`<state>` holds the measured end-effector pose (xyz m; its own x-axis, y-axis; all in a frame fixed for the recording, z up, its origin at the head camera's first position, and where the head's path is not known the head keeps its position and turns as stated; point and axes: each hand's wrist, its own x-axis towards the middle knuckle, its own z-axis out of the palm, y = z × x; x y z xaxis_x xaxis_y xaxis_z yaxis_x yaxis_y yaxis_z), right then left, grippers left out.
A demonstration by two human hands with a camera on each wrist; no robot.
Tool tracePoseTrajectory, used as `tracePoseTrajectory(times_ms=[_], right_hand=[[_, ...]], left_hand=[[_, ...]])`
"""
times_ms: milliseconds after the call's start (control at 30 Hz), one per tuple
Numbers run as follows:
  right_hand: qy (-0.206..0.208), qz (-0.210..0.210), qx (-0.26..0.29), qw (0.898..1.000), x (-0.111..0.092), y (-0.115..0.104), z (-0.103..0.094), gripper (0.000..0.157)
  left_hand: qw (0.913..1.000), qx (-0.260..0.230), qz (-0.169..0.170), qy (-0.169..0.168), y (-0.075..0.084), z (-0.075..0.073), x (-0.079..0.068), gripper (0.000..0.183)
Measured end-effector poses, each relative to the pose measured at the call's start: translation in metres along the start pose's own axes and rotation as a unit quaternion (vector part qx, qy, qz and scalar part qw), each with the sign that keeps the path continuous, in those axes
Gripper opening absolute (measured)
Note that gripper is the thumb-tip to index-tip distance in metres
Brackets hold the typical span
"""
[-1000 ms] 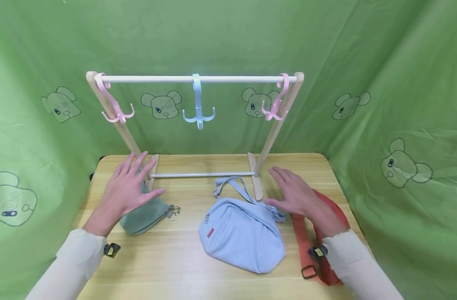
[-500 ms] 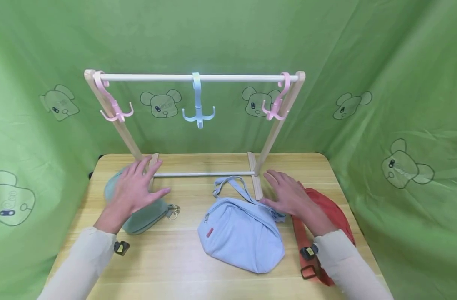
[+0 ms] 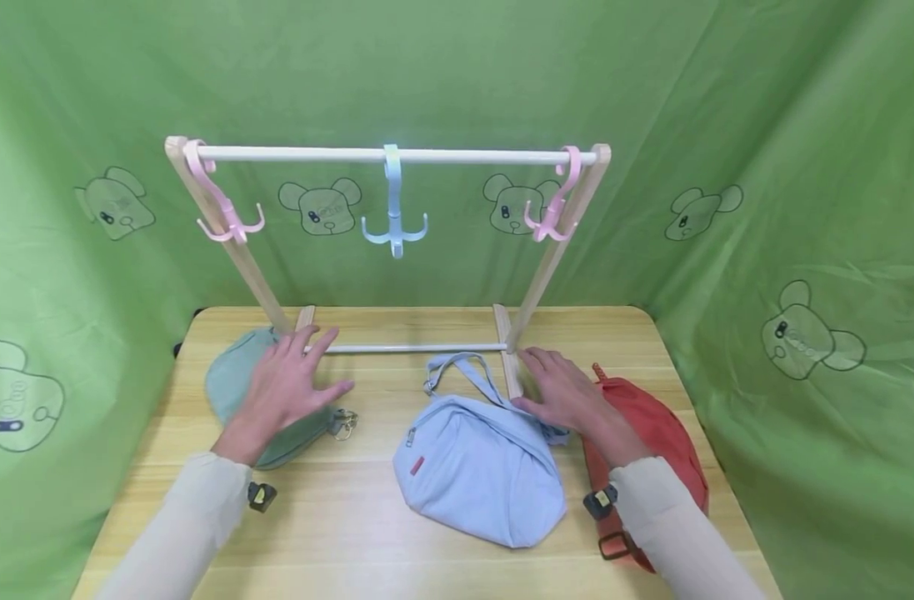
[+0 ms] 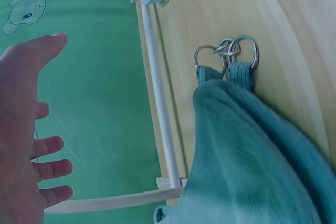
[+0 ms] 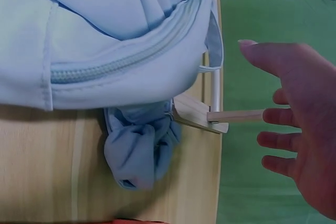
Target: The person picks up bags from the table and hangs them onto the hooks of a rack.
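Note:
In the head view my left hand (image 3: 286, 385) hovers over the teal bag (image 3: 239, 373), fingers spread and holding nothing. Metal rings (image 4: 231, 51) at the bag's end show in the left wrist view. My right hand (image 3: 565, 393) is held out with fingers spread, between the light blue bag (image 3: 479, 475) and the red bag (image 3: 655, 425). It too holds nothing. The right wrist view shows the blue bag's zipper (image 5: 126, 66) and its bunched strap (image 5: 139, 150) beside the rack's foot. Part of the red bag lies hidden under my right forearm.
A wooden rack with a white top bar (image 3: 307, 154) stands at the back of the table (image 3: 352, 542). From the bar hang a left pink hook (image 3: 232, 221), a blue hook (image 3: 395, 225) and a right pink hook (image 3: 552, 217). Green cloth (image 3: 427, 67) surrounds the table.
My left hand has drifted right and a little down, uncovering more of the teal bag. My right hand has shifted slightly left, so more of the red bag shows. The bags stay put.

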<state>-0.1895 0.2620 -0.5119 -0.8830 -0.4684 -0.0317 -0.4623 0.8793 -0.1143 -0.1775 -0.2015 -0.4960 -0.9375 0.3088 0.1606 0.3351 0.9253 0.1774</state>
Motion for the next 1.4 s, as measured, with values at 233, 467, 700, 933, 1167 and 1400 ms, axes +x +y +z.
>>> tracePoseTrajectory(times_ms=[233,467,700,933,1167,1400], right_hand=[[-0.011,0.021,0.024,0.999,0.009,-0.005,0.009,0.090],[-0.013,0.022,0.051,0.998,0.013,-0.005,0.019,0.081],[-0.035,0.034,0.076,0.996,0.018,-0.007,0.027,0.076],[-0.052,0.044,0.084,0.994,0.024,-0.011,0.036,0.073],[-0.041,0.025,0.071,0.996,0.031,-0.019,0.042,0.066],[-0.031,0.014,0.048,0.998,0.034,-0.022,0.047,0.053]], left_hand=[[1.0000,0.001,0.003,0.000,0.006,0.011,0.003,0.092],[0.9999,-0.014,0.008,-0.005,0.017,0.021,0.008,0.088],[0.9993,-0.036,-0.003,-0.014,0.028,0.033,0.014,0.090],[0.9984,-0.055,-0.003,-0.016,0.036,0.047,0.016,0.088],[0.9979,-0.062,0.006,-0.015,0.042,0.057,0.019,0.086],[0.9963,-0.082,0.005,-0.025,0.051,0.066,0.027,0.085]])
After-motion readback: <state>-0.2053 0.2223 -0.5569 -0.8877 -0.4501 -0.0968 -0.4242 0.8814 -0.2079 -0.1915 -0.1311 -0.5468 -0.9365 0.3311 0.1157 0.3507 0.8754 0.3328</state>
